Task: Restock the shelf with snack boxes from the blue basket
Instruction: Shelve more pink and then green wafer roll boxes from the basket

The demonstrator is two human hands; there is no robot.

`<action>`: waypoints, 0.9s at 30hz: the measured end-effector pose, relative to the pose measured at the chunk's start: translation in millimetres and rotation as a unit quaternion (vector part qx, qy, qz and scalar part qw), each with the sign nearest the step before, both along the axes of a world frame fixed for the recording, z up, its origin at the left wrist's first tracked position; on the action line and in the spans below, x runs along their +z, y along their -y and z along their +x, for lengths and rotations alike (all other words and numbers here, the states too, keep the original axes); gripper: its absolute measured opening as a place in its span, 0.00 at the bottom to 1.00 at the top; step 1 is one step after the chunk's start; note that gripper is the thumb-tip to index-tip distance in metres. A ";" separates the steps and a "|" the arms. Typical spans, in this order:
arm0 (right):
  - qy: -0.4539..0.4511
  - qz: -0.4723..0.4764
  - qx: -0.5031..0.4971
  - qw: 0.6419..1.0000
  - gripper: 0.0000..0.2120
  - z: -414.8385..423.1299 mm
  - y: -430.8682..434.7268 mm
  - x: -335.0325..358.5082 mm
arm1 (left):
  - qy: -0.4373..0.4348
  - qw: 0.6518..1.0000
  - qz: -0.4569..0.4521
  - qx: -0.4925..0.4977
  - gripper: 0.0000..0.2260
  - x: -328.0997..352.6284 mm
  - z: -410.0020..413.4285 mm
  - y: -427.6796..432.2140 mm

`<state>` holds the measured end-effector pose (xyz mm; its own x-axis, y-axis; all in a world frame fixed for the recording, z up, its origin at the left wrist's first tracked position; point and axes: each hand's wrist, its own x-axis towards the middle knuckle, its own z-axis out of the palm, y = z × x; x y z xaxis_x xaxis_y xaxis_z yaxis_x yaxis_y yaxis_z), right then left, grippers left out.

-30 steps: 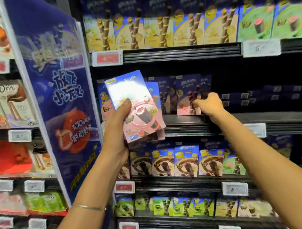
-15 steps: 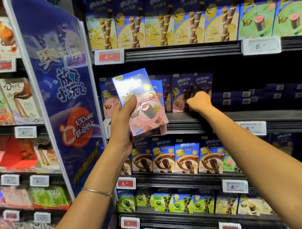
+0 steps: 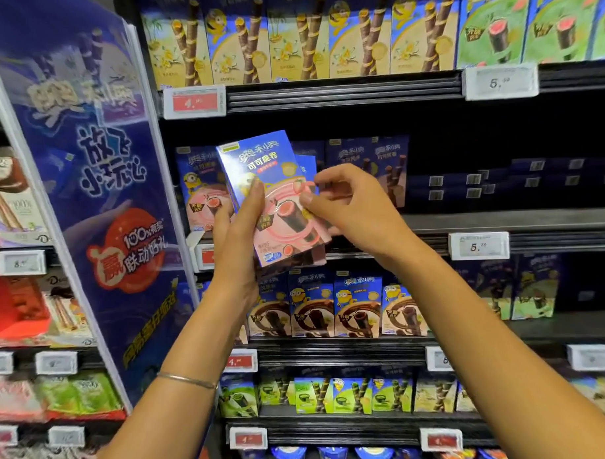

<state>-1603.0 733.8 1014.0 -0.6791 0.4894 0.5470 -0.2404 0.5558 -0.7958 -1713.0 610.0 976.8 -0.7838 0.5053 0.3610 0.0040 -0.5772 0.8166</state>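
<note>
My left hand [image 3: 238, 245] holds a small stack of blue-and-pink snack boxes [image 3: 275, 182] upright in front of the middle shelf [image 3: 499, 222]. My right hand [image 3: 351, 207] has its thumb and fingers pinched on the right edge of the stack. On the shelf behind stand one matching pink box [image 3: 198, 188] at the left and blue boxes with dark wafer sticks [image 3: 371, 165] to the right. The blue basket is out of view.
A tall blue promotional panel [image 3: 97, 188] juts out on the left. The right part of the middle shelf holds flat-lying dark blue boxes [image 3: 498, 181]. Shelves above and below carry rows of yellow, green and brown snack boxes with price tags [image 3: 479, 245] on the rails.
My right hand has drawn back from the boxes on the middle shelf and come left onto the stack. My left hand has kept the stack raised.
</note>
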 end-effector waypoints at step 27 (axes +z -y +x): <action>-0.083 -0.140 -0.205 0.965 0.12 36.3 -132.2 -8.4 | 0.021 0.995 -0.077 0.064 0.22 -13.9 -19.5 -0.8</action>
